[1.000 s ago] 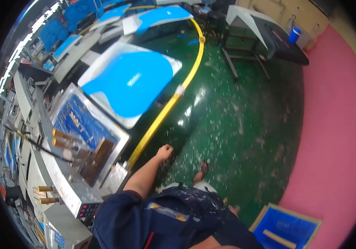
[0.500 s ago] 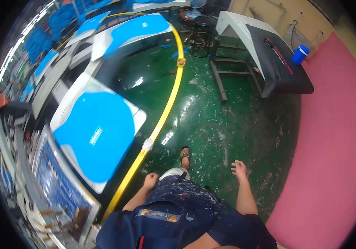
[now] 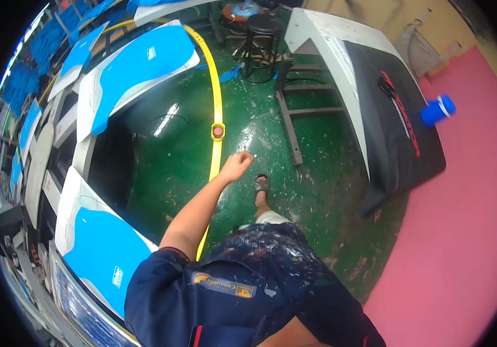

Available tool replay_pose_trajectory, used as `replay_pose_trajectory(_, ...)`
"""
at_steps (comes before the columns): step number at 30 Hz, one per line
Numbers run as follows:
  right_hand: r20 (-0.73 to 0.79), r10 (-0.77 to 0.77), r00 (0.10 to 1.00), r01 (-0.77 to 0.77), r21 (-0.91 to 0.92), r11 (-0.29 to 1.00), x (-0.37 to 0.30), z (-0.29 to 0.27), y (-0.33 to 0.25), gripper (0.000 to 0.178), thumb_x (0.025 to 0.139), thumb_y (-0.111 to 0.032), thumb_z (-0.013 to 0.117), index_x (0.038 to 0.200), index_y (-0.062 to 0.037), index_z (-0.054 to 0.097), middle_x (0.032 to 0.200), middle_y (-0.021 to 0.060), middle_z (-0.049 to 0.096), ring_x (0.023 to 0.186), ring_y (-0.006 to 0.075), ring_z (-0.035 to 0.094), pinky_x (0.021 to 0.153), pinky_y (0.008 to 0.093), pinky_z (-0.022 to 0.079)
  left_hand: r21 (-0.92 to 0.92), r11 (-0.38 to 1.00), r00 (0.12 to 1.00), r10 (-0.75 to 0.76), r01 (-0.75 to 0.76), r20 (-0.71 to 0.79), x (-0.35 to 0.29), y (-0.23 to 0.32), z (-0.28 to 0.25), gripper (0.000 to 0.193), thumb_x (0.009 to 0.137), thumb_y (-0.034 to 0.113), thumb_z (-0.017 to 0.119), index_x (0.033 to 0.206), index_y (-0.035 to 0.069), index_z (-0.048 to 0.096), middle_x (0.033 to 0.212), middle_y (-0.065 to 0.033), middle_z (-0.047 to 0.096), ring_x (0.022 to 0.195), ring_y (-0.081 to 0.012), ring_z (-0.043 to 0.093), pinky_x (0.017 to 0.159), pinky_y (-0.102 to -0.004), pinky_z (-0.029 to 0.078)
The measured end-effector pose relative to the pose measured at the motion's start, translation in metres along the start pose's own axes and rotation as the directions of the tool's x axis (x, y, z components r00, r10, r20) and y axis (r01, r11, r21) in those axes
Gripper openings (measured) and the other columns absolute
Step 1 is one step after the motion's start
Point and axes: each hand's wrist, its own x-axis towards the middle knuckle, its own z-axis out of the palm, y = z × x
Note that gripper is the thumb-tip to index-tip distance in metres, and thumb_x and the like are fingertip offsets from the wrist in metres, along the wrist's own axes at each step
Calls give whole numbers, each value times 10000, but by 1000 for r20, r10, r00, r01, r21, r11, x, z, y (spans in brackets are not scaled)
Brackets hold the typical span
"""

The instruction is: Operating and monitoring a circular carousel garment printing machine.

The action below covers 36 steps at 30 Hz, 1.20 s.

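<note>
My left hand [image 3: 238, 166] is held out in front of me above the green floor, beside the yellow curved rail. Its fingers are curled in loosely, and I see nothing in them. My right hand is out of the picture. The yellow rail [image 3: 216, 104] carries a yellow box with a red round button [image 3: 218, 132], just beyond my left hand. Along the left stand white slanted boards with blue sheets [image 3: 144, 61] on them, and the nearest blue sheet [image 3: 101, 254] lies beside my left sleeve.
A white-topped table [image 3: 341, 29] stands ahead on the right, draped with a black printed sheet [image 3: 384, 133]. On the sheet lie a dark-handled tool [image 3: 386, 87] and a blue jug [image 3: 438, 110]. A pink surface [image 3: 457, 231] runs along my right. A black stool [image 3: 263, 26] stands farther ahead.
I have stepped forward, so the boards and the black-draped table are nearer. My left hand has swung up and forward; my right hand has dropped out of view.
</note>
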Motion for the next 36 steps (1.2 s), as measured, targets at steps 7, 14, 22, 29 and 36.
replay_pose_trajectory(7,186,-139,973,174,-190,966,308,39,-283,266,991,-311,561,986,-69,672,752,77,665,635,239,625,593,430,512,80,972,975,-223,221,21,109,-64,-20,285,957,288,595,1040,27,672,929,-158,718,867,-275,692,823,-374,527)
replay_pose_trajectory(14,218,-407,887,415,9,910,476,65,-769,333,1040,-340,532,1234,-76,591,1040,56,712,779,122,634,628,269,499,-228,824,835,-546,519,-74,220,-50,-92,302,945,295,573,1068,47,695,915,-132,727,773,-200,681,723,-342,537)
replay_pose_trajectory(22,326,-579,747,653,-196,732,571,194,-906,311,996,-269,611,1196,-31,632,1007,156,730,839,206,698,789,344,542,-44,963,949,-269,265,-165,479,-64,-165,339,952,349,575,1074,59,701,973,-218,720,927,-396,694,849,-450,541)
replay_pose_trajectory(29,411,-512,754,645,-315,697,677,244,-1005,381,969,-349,631,1180,-33,652,1014,187,725,956,289,712,851,386,538,-106,960,936,-275,258,-219,598,21,-309,232,949,203,606,1098,26,624,631,-90,551,577,-201,544,588,-375,447)
replay_pose_trajectory(36,693,-412,592,802,-456,386,820,358,-1197,432,948,-416,631,1142,-31,659,993,205,732,966,376,705,874,438,535,-230,834,728,-551,502,-409,650,-29,-338,259,968,272,597,1080,41,631,639,-131,590,581,-257,591,575,-407,441)
